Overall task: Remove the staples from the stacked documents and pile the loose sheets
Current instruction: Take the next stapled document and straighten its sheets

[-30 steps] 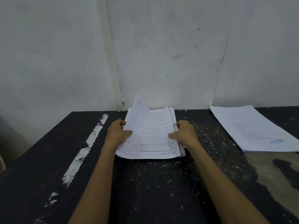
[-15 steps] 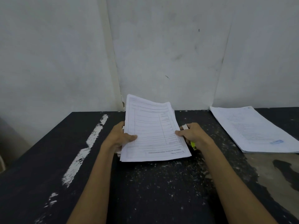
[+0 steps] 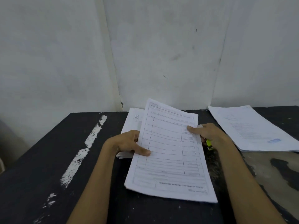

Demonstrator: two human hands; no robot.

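Left hand (image 3: 127,143), right hand (image 3: 208,133) each pinch a document (image 3: 169,159) edge, holding it over stack (image 3: 132,118), probably to reach its staple.

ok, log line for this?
document held over stack | left hand grips its edge | right hand pinches other edge, holds yellow tool | side pile at right

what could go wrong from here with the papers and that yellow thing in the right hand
1. The right hand pinches the form bundle while also holding a yellow-green tool. With the grip split, either might slip, or the tool could crease the paper.
2. It and the left hand hold the bundle only by its side edges, partly over the paper stack, so its near end may sag and sheets could fan out.
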